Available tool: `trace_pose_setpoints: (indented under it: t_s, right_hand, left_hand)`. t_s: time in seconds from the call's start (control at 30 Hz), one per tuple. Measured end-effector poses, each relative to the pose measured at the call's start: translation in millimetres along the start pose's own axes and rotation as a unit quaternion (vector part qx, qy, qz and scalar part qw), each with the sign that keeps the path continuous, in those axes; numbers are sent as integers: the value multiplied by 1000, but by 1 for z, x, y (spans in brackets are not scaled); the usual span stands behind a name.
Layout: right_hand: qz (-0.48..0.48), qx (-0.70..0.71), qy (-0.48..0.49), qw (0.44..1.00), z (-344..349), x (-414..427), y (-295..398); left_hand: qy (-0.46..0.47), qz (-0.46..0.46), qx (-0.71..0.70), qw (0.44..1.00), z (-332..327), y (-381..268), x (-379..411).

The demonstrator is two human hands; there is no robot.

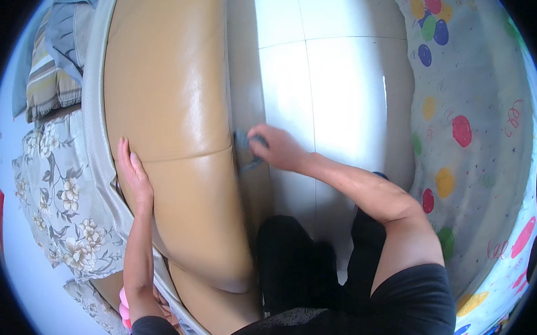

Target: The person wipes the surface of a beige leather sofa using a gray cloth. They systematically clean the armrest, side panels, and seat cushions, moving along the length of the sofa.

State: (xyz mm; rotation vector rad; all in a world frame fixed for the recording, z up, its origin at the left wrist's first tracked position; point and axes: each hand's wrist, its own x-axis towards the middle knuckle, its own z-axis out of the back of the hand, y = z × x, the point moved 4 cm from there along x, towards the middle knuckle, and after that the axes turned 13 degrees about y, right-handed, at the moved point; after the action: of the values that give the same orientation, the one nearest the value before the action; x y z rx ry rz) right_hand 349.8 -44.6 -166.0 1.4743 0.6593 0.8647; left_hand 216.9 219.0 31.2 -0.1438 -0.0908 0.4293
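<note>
A tan leather sofa (177, 87) runs down the left side before me, its seat creased by a seam across the middle. My left hand (135, 173) lies along the back part of the seat with fingers extended, next to a pale fabric cover (96, 65), and holds nothing. Low against the front face of the sofa, my right hand (276, 147) grips a grey-blue cloth (241, 141). Both hand and cloth are blurred, and the fingers hide part of the cloth.
Pale floor tiles (285, 87) lie between the sofa and a table cover printed with balloons (470, 176) on the right. A striped cushion (52, 81) and floral fabric (69, 194) rest along the sofa's far side. My knees in dark trousers (287, 258) are close to the sofa front.
</note>
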Motion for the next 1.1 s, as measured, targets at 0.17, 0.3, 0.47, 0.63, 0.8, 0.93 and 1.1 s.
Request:
trace_pose_setpoints:
  t_s: [0.17,0.3,0.47,0.63,0.8,0.93,1.1]
  right_hand:
    - [-14,149,-194,970,106,90,41]
    - [15,110,-250,962,106,158,37]
    - [91,63,-177,978,2,53,28]
    - [-20,108,-45,993,-1,19,-30]
    - [10,340,-209,917,92,119,10]
    - [63,121,-315,939,52,127,30]
    - [-75,157,-118,978,17,54,5]
  left_hand:
    - [3,9,-15,1000,-4,-1,-1]
    - [14,-6,13,1000,-8,1,4]
    - [15,3,32,999,2,5,-1]
    - [-2,-4,-4,1000,-6,5,1]
    - [11,-4,-6,1000,-7,-2,2]
    - [2,-5,-4,1000,-6,2,3]
    - [-6,1,-17,1000,-4,10,-1]
